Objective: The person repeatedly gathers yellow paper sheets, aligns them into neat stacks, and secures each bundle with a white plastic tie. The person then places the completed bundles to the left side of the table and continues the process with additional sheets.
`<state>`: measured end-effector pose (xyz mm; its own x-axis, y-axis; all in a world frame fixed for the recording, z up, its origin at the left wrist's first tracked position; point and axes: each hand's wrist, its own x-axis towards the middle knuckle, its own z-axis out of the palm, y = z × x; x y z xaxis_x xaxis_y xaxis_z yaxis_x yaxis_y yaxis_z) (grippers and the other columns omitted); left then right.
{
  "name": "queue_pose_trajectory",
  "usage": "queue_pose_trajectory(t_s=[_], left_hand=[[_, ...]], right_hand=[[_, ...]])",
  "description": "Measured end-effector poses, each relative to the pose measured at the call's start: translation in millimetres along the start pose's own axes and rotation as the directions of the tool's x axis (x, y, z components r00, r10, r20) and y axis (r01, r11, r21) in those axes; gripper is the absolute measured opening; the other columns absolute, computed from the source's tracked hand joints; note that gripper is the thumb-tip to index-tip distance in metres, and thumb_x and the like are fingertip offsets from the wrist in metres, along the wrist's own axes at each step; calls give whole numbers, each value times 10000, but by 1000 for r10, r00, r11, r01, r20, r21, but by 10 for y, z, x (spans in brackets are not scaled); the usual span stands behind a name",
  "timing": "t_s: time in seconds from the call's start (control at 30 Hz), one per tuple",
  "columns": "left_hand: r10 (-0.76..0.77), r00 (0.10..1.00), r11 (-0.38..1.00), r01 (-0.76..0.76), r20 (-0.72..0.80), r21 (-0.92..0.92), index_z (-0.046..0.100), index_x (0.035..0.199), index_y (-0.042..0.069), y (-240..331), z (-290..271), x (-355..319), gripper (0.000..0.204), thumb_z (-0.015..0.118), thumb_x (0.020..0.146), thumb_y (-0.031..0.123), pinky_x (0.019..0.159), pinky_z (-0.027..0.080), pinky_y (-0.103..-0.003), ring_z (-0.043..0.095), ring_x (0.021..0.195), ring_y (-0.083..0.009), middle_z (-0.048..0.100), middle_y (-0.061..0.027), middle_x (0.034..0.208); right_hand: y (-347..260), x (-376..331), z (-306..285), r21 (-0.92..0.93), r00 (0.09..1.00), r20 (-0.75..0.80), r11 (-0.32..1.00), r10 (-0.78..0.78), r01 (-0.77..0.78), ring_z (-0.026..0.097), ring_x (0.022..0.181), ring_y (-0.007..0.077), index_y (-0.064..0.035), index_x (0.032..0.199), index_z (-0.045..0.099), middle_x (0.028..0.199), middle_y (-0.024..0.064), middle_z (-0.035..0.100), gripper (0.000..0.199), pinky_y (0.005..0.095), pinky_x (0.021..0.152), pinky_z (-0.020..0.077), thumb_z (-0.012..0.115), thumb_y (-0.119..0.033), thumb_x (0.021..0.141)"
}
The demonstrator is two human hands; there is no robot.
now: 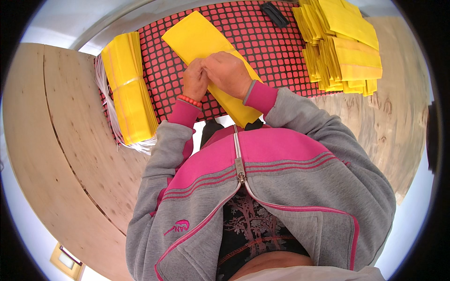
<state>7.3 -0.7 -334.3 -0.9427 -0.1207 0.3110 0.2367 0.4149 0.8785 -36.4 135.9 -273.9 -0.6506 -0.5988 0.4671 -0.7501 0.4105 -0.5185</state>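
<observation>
Meeting over the middle of a long, flat, oblong yellow packet [193,38], the bare left hand [195,79] and bare right hand [228,71] are shown in the head view with fingers curled inward; whether anything is gripped between the fingertips is hidden and cannot be told. The packet is laid aslant on a red-and-black checked cloth [161,61], its lower end reaching the near edge. By the left edge, a yellow bundle crossed by a pale band [132,110] is set beside loose white strands [102,77]; at the right edge, yellow folded pieces [354,58] are piled. The step in hand is judged to be fine fingerwork at the packet's middle, perhaps tying. For the next move, both hands are best kept close there, the packet being held flat.
</observation>
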Motion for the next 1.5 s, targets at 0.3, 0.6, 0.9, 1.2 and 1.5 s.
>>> queue_pose_trajectory(t_s=[0.3, 0.6, 0.9, 1.2, 1.5], left_hand=[[-73, 997, 983, 72, 2, -171, 609, 924, -7, -6, -3, -20, 146, 523, 949, 109, 610, 454, -278, 568, 685, -163, 554, -75, 770], [-289, 941, 887, 332, 175, -320, 623, 948, -27, 37, -75, 25, 245, 502, 988, 181, 612, 450, -250, 566, 671, -123, 577, -59, 801], [-460, 821, 696, 570, 339, -436, 652, 998, -9, 90, -234, 150, 338, 449, 1001, 261, 603, 451, -223, 567, 648, -94, 604, -16, 745], [-537, 662, 287, 726, 524, -625, 624, 1013, 7, -49, -253, 210, 267, 476, 982, 228, 495, 426, -170, 571, 587, -66, 666, -37, 804], [-593, 630, 304, 751, 501, -586, 611, 1033, -32, 107, -279, 263, 179, 597, 922, 108, 703, 544, -174, 685, 794, -126, 688, -82, 901]], right_hand=[[11, 22, -60, 45, 997, 61, 998, -50, 47, 636, 798, 288, -81, 961, 585, 893, 93, 629, 185, 386, 697, 526, 609, -111, 780], [345, 266, -252, 91, 986, 71, 983, 151, -157, 635, 791, 308, -83, 935, 627, 879, 97, 635, 162, 414, 667, 509, 593, -226, 867], [444, 56, -148, 65, 904, 277, 932, 327, -357, 633, 743, 318, -57, 828, 601, 755, 122, 630, 214, 429, 633, 478, 586, -264, 877], [273, -180, 10, 265, 935, 188, 901, 300, -343, 630, 725, 237, -39, 934, 618, 792, 104, 635, 120, 338, 639, 487, 603, -143, 874], [280, -172, 32, 166, 955, 153, 946, 253, -277, 630, 815, 316, -87, 908, 619, 853, 105, 648, 118, 412, 694, 498, 569, -183, 861]])
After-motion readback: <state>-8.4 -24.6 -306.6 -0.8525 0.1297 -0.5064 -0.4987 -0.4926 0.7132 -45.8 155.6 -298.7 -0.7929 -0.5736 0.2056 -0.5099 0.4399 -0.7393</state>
